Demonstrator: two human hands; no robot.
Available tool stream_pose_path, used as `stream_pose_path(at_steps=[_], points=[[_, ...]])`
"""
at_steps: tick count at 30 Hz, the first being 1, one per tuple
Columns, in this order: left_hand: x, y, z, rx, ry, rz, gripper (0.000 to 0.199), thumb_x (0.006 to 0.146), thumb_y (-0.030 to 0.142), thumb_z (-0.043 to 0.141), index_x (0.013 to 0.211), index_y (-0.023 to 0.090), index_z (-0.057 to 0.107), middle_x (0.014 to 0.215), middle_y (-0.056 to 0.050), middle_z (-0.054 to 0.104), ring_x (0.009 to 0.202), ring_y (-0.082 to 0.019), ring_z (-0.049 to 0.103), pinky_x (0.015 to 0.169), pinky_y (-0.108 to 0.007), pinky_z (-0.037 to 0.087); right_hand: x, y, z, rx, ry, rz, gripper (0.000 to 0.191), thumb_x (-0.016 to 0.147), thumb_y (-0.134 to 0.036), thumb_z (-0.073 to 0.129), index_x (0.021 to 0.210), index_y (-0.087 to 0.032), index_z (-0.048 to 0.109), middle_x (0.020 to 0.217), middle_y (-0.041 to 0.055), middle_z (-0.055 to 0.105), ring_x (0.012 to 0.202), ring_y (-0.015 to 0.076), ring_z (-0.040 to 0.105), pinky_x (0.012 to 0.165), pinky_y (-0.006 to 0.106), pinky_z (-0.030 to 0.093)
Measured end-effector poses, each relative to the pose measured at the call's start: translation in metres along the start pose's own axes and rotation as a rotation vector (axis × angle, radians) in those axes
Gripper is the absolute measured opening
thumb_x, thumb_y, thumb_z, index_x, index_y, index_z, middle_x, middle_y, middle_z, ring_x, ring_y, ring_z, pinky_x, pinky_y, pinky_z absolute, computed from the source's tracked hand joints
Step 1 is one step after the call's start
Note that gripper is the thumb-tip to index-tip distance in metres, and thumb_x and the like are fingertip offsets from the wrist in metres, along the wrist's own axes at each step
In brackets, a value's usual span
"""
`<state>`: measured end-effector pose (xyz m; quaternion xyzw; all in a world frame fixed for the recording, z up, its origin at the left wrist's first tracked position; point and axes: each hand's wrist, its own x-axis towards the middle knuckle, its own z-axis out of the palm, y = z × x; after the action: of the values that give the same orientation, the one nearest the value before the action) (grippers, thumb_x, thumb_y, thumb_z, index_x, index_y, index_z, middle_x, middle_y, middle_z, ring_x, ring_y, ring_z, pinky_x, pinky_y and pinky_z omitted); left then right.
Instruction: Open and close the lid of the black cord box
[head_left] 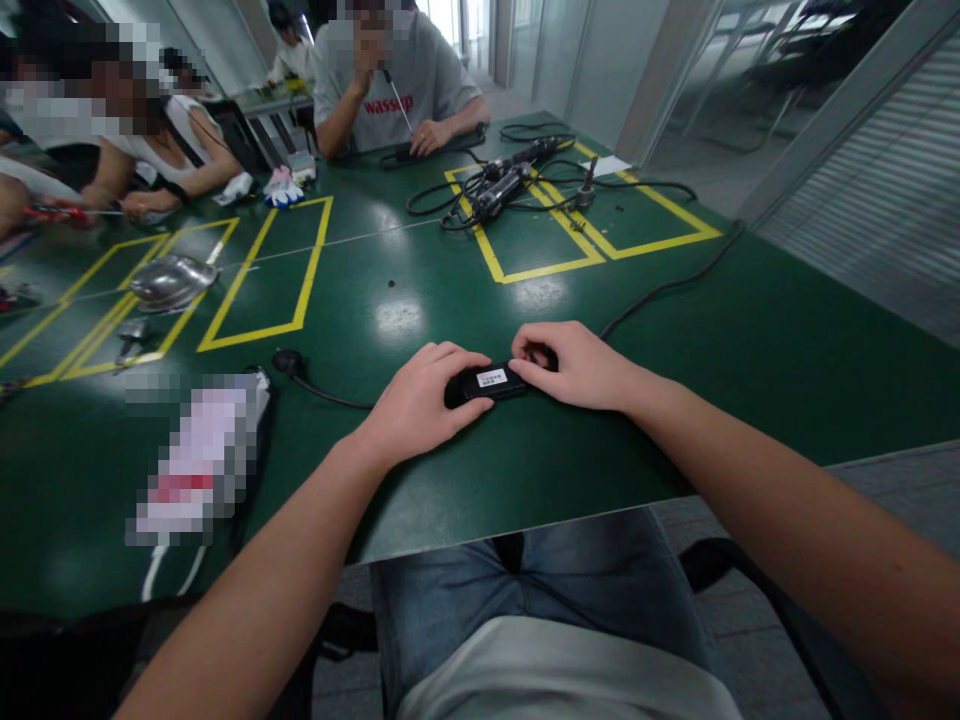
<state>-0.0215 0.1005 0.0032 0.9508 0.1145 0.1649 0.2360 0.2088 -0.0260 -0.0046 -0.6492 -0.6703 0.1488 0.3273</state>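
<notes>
A black power adapter (493, 380) with a white printed label lies on the green table near its front edge. My left hand (420, 400) grips its left end, thumb along the near side and fingers along the far side. At the right end, the thumb and curled fingers of my right hand (574, 365) pinch the adapter or its cord; which of the two is partly hidden. A cord runs left from under my left hand to a black plug (289, 362). Another black cord (660, 290) leads from behind my right hand to the table's far right edge.
A phone-like device (199, 455) with a white cable lies to the left. Yellow tape rectangles mark the green table (787, 350). Black tools with tangled cords (502, 190) lie at the back, a shiny metal piece (172, 280) at left. A person (405, 80) sits opposite, holding a thin rod.
</notes>
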Motion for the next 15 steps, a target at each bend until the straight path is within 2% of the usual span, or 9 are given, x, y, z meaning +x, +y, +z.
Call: stream_pose_path(at_steps=[15], points=[[0.0002,-0.0003,0.0004,0.006,0.004,0.005,0.035,0.096,0.03,0.083,0.129,0.021,0.076,0.12,-0.008,0.08,0.113,-0.029,0.072,0.103,-0.046,0.059,-0.0001,0.0002,-0.0002,0.015,0.004,-0.006,0.015,0.094,-0.034,0.066,0.084,-0.023,0.062,0.072,-0.0005,0.062,0.066,0.0177,0.054,0.066,0.032,0.037]])
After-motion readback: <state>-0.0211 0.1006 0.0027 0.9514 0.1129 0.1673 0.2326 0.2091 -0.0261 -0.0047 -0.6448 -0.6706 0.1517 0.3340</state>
